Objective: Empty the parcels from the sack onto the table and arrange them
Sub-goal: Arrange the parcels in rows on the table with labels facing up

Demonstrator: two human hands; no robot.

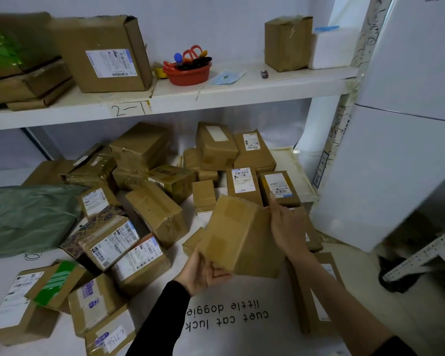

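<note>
While your left hand [203, 272] grips the box [242, 237] at its near corner and your right hand [288, 227] holds its right edge, the box partly hides parcels [192, 241] behind it.

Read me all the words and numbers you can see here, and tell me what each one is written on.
"2-1": handwritten on the shelf edge.
"cuet cat luck": printed on the white table cover, upside down from here.
"little doggie": on the same cover, also upside down.
"K-7156": handwritten on a label on the parcel at bottom left.
The shipping labels on the other boxes: too small and blurred to read.
</note>
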